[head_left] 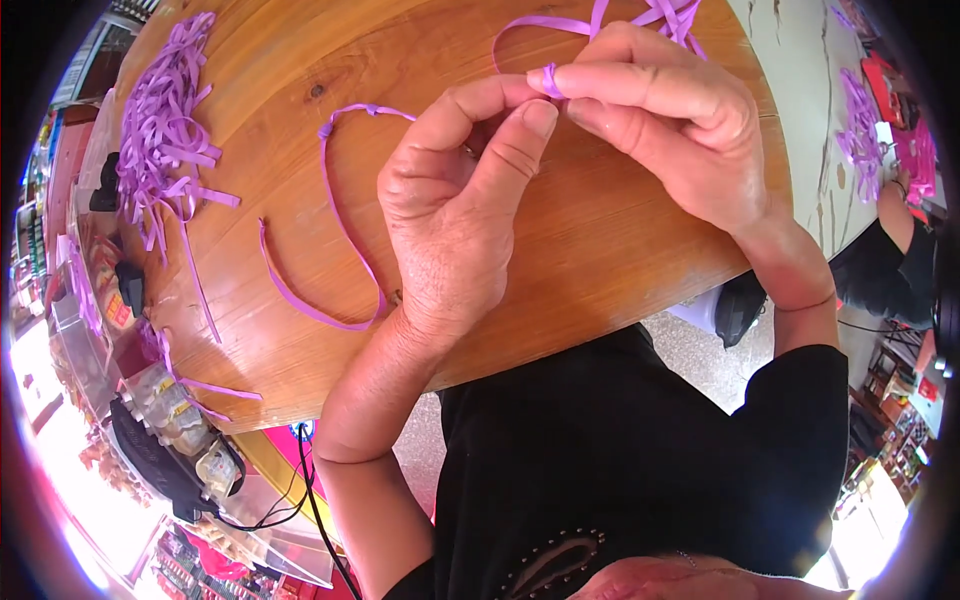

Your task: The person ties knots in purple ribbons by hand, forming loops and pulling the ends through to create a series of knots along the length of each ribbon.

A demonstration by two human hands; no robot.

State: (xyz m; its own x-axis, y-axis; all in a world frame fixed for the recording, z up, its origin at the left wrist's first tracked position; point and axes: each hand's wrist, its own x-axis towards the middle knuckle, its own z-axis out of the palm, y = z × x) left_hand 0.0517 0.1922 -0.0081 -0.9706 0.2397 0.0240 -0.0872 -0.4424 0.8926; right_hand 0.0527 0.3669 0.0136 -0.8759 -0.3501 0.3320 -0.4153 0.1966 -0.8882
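Between my two hands, above the wooden table (580,240), a purple ribbon (550,82) shows as a small loop or knot at the fingertips. The thumb and forefinger of my left hand (455,195) pinch it from the left. My right hand (680,120) pinches it from the right, its forefinger against the loop. From behind my left hand a length of purple ribbon runs out to the left, with small knots (326,130) along it, and curls down over the tabletop. What lies inside my fingers is partly hidden.
A heap of purple ribbons (170,125) covers the table's left side, some strands trailing toward the near edge. More ribbon strands (675,15) lie beyond my right hand. At the right, another person's arm (895,215) is beside a pale tabletop (810,90) with purple ribbons.
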